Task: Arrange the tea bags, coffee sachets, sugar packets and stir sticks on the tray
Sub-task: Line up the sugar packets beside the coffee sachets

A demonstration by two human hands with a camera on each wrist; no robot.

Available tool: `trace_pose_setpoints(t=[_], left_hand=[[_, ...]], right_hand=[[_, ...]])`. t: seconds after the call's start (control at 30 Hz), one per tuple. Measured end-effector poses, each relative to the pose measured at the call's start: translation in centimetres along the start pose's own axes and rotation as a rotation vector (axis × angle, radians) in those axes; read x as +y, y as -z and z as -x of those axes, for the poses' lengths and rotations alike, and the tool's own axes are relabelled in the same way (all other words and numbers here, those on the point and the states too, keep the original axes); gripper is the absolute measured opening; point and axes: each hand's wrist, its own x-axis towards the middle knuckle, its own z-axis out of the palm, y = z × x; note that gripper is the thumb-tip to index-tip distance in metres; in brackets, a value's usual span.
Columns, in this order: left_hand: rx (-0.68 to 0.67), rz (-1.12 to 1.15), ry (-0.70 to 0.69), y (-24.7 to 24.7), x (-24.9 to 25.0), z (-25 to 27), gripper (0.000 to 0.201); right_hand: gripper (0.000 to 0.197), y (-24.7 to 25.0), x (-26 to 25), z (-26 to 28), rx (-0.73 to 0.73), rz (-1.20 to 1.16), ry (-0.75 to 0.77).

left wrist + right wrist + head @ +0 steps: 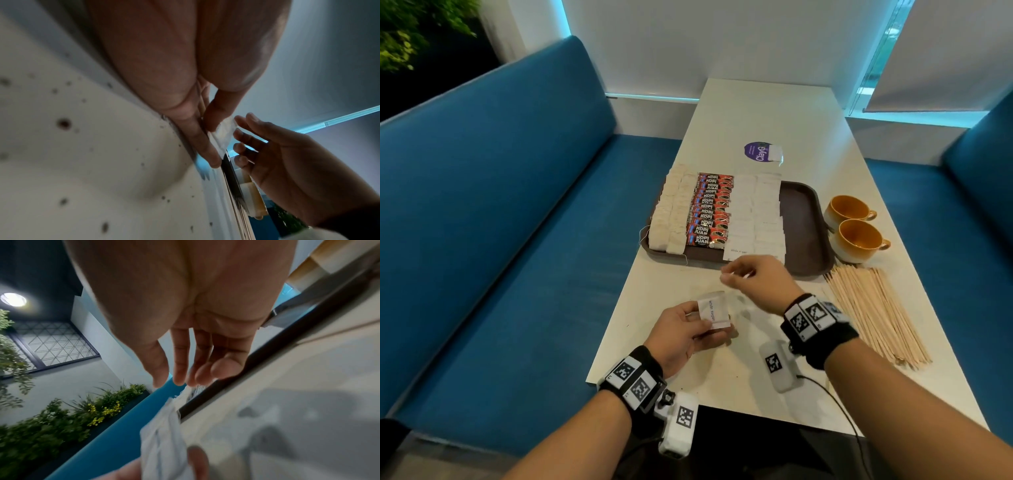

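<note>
clearly the left hand point(681, 329) pinches a small stack of sugar packets point(714, 313) over the worktop point(774, 113), just short of the tray point(804, 219). the right hand point(753, 277) hovers beside it, fingers loose and holding nothing. thin, light and slippery, the packets are probably best pinched by their flat edges.

White table point(767, 113) between blue benches point(510, 212); white walls point(688, 41), plants point(51, 418)
</note>
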Motion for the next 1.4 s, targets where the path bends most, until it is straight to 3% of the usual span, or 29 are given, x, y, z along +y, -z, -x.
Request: trace_pose_setpoints(t=[0.1, 0.23, 0.37, 0.53, 0.67, 0.73, 0.93, 1.03, 1.2, 1.4], left_hand=[[0.062, -0.007, -0.003, -0.1, -0.1, -0.1, 0.027], [0.073, -0.036, 0.018, -0.5, 0.0, 0.1, 0.013], [0.106, 0.001, 0.031, -0.5, 0.3, -0.1, 0.031], [0.072, -0.016, 0.001, -0.5, 0.3, 0.2, 0.024], [0.048, -0.099, -0.026, 0.1, 0.0, 0.1, 0.054], [0.037, -0.096, -0.030, 0.4, -0.1, 0.0, 0.058], [0.034, -0.104, -0.025, 0.0, 0.1, 0.1, 0.049], [0.061, -0.131, -0.015, -0.5, 0.3, 0.2, 0.034], [0.031, -0.373, -0.038, -2.0, 1.3, 0.0, 0.012], [0.071, -0.765, -0.220, -4.7, 3.8, -2.2, 0.011]], right_hand=[[0.020, -1.6, 1.2, 1.8, -0.060, -0.051, -0.019], [0.021, -2.5, 2.5, 3.8, 0.015, -0.162, -0.058], [0.015, -2.1, 2.1, 5.7, 0.010, -0.398, -0.058], [0.019, -1.7, 2.5, 6.8, 0.015, -0.449, -0.006], [0.032, -2.2, 3.4, 6.8, 0.044, -0.474, 0.003], [0.037, -2.2, 3.6, 7.0, 0.026, -0.463, -0.038], [0.024, -1.5, 3.6, 8.1, 0.008, -0.646, -0.152], [0.017, -1.2, 3.6, 8.3, -0.006, -0.590, -0.122], [0.018, -0.5, 3.8, 7.9, 0.045, -0.580, -0.118], [0.018, 2.1, 3.9, 5.7, 0.172, -0.603, -0.114]])
